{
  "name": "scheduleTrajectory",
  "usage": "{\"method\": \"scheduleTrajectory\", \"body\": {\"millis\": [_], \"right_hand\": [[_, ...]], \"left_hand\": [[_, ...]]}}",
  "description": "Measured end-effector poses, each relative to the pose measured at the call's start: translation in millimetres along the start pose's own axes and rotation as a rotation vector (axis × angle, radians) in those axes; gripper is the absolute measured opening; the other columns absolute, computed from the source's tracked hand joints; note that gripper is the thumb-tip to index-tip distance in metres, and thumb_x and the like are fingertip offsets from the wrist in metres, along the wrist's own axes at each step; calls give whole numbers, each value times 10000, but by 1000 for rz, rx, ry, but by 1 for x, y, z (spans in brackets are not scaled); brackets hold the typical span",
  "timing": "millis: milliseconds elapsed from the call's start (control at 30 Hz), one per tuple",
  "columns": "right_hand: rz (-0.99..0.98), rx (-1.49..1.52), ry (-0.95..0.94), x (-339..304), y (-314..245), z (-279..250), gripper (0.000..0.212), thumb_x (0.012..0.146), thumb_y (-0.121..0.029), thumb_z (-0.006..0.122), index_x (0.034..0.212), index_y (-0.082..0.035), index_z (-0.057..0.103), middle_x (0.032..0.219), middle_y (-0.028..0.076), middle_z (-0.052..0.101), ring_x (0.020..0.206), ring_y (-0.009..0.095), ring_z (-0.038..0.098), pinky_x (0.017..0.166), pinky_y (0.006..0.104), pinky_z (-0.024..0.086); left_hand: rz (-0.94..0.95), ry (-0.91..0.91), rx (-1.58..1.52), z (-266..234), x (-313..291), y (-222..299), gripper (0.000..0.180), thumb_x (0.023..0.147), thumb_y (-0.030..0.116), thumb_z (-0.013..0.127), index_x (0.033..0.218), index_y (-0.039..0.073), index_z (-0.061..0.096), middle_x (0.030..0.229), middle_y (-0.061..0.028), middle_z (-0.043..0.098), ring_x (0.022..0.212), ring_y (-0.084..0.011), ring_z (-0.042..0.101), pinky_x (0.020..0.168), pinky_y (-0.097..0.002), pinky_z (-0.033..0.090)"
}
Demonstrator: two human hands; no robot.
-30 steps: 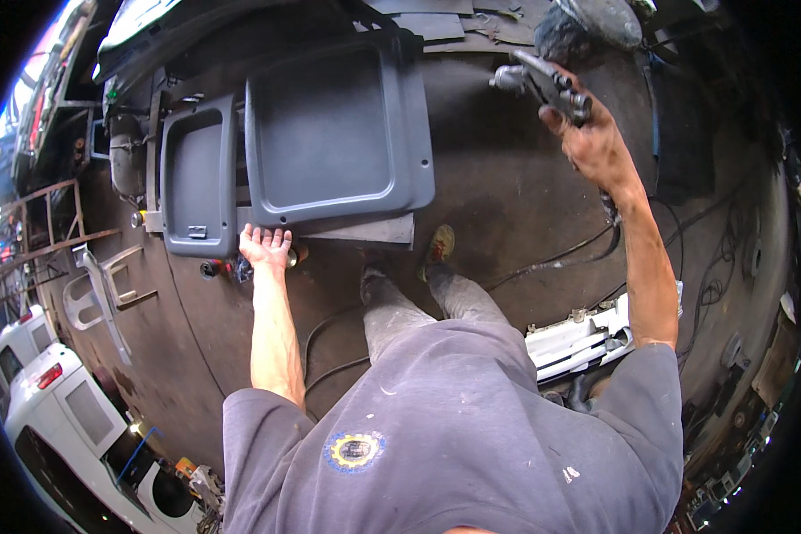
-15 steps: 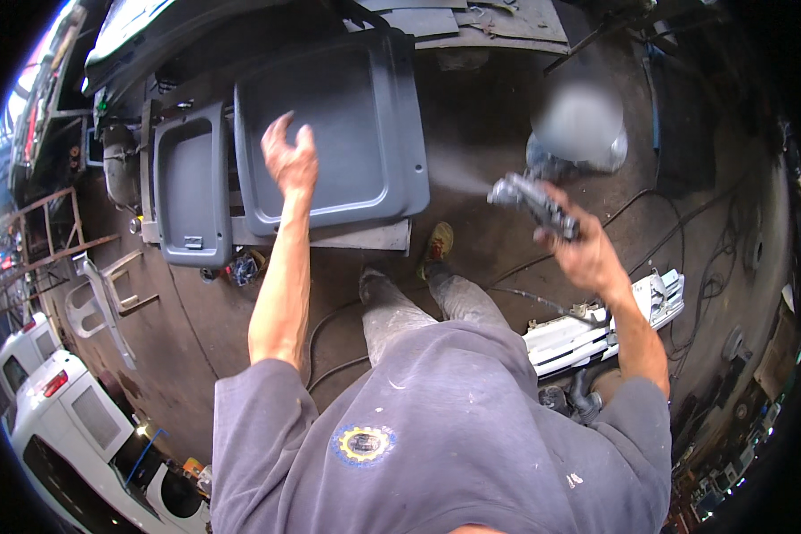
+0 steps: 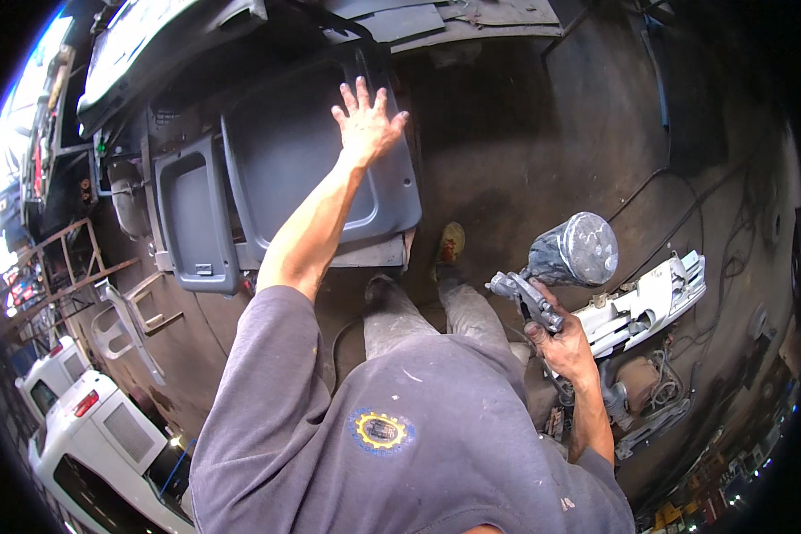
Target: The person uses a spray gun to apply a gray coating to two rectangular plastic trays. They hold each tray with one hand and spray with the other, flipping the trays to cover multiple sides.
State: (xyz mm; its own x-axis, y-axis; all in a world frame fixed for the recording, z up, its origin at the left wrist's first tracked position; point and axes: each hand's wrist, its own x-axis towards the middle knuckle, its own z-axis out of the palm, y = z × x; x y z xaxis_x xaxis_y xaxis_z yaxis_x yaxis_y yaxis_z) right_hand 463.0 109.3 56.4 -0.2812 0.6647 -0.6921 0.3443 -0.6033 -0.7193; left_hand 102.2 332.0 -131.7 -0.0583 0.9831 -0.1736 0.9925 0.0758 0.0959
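With fingers spread, my left hand (image 3: 368,125) is over the far right part of a large dark grey moulded panel (image 3: 303,151); whether it touches the surface I cannot tell. A narrower grey panel (image 3: 198,214) with a recessed middle lies to the left of it. My right hand (image 3: 562,343) is closed round the handle of a metal spray gun (image 3: 523,294), at the right and near my legs. The gun's paint-smeared cup (image 3: 587,249) sits beyond the hand. No spray shows at its nozzle.
Both panels rest on a low stand (image 3: 374,253). A white car bumper (image 3: 641,307) lies on the floor at my right, among hoses (image 3: 685,214). Metal frames (image 3: 129,325) and a white vehicle (image 3: 102,427) are at the left. Grey sheets (image 3: 472,22) lie on a far table.
My left hand has moved farther out and right, and its fingers have spread. My right hand has drawn the spray gun back toward me; the mist seen before is gone.
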Motion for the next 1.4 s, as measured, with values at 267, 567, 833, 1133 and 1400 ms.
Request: {"method": "scheduleTrajectory", "body": {"millis": [267,567,833,1133,1400], "right_hand": [[22,74,98,3,4,-7,747,841,-415,730,1430,-58,438,1152,98,667,1061,144,585,946,292,443],[-29,108,114,10,4,-8,725,856,-394,719,1437,-71,431,1130,67,673,1019,130,601,911,285,465],[-99,-44,136,20,-13,-5,730,881,-454,677,1416,-21,434,1051,59,670,896,134,599,818,290,487],[-459,-239,348,7,15,17,666,911,-366,662,1437,-52,400,1009,109,677,850,173,643,726,303,531],[-209,-183,-95,-31,6,45,626,868,-231,726,1395,-24,459,1274,198,607,1171,256,585,984,356,445]], "left_hand": [[26,7,-33,8,-2,11,682,906,588,500,1452,190,415,1601,-204,64,1466,-443,13,1107,-667,106],[784,36,-529,-8,-122,59,395,721,213,771,1060,92,607,1269,-169,517,1198,-353,495,954,-508,387],[64,-236,-908,0,-272,60,213,843,215,696,818,28,598,780,-148,595,737,-347,611,647,-433,470],[-767,-437,-791,45,-404,-31,502,952,453,514,799,-9,638,747,-228,630,691,-329,636,684,-453,476],[-929,258,-685,4,-338,-206,440,971,398,470,902,-2,641,827,-185,665,791,-347,626,736,-437,470]]}}
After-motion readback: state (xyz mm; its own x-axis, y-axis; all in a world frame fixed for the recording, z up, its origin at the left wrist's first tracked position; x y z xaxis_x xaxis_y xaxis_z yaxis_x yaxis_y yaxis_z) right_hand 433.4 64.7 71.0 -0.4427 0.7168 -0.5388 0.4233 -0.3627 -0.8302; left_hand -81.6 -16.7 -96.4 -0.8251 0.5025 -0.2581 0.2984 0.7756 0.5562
